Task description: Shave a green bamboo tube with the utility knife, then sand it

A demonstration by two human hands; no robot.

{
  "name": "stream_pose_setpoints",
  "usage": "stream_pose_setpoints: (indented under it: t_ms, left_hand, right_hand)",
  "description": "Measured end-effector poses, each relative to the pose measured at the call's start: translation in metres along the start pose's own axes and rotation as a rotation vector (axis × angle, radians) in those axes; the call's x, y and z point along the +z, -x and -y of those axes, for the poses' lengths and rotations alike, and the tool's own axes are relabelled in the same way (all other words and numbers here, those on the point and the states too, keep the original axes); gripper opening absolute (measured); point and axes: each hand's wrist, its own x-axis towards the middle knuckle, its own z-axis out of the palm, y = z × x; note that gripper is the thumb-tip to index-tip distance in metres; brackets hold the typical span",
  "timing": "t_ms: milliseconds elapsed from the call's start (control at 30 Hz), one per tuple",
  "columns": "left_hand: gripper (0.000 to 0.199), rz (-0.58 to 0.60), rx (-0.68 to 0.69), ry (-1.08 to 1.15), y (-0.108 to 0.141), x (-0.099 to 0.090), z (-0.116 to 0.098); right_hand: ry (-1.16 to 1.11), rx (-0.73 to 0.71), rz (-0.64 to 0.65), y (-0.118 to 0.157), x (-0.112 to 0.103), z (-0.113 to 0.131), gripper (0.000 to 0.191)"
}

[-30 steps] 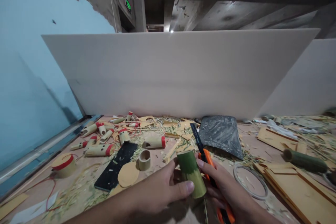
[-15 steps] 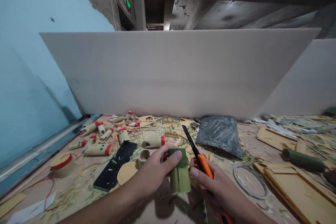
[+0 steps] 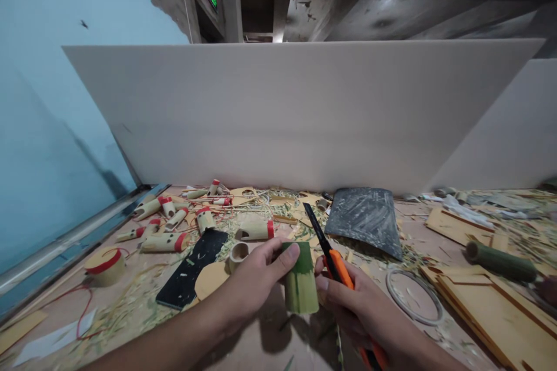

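Note:
A short bamboo piece (image 3: 302, 287), dark green at the top and pale green where its skin is scraped, is held upright above the table. My left hand (image 3: 265, 269) is closed on its upper left side, the thumb lying across the green part. In my right hand (image 3: 350, 295) is an orange and black utility knife (image 3: 337, 266), its dark blade pointing up and to the left. The blade stands apart from the bamboo, to its upper right. My right fingertips are close to the bamboo's right side.
Bamboo pieces with red bands (image 3: 165, 242) lie at the left by a dark slab (image 3: 194, 269). A grey curved sheet (image 3: 364, 221), a wire ring (image 3: 415, 297), wooden trays (image 3: 500, 313) and a green bamboo tube (image 3: 502, 262) lie at the right. Shavings cover much of the table.
The bamboo piece and my left hand have shifted slightly right and up in the view. Both hands keep their holds. The camera view has moved a little.

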Motion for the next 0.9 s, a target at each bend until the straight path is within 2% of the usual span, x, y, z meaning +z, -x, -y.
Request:
stream_pose_setpoints:
  t_ms: [100, 267, 433, 600, 767, 900]
  left_hand:
    - [0.058, 0.030, -0.024, 0.068, 0.000, 0.002, -0.001]
    - [0.058, 0.002, -0.056, 0.137, -0.001, 0.003, -0.001]
    - [0.064, -0.063, -0.086, 0.169, 0.000, 0.002, -0.001]
    - [0.059, -0.138, -0.093, 0.161, 0.001, 0.002, 0.001]
    - [0.064, -0.164, -0.098, 0.182, -0.002, -0.002, 0.001]
    - [0.066, -0.093, -0.124, 0.015, -0.001, -0.006, -0.002]
  right_hand:
    - [0.003, -0.001, 0.025, 0.003, 0.001, 0.004, 0.052]
    - [-0.034, 0.012, 0.067, 0.004, 0.000, 0.004, 0.057]
    - [-0.021, -0.003, 0.030, 0.003, -0.002, -0.002, 0.065]
    - [-0.036, -0.053, 0.047, 0.003, -0.006, -0.006, 0.071]
    - [-0.013, -0.042, -0.037, 0.003, -0.007, 0.001, 0.066]
    - [-0.071, -0.060, -0.104, 0.000, -0.008, 0.005, 0.060]
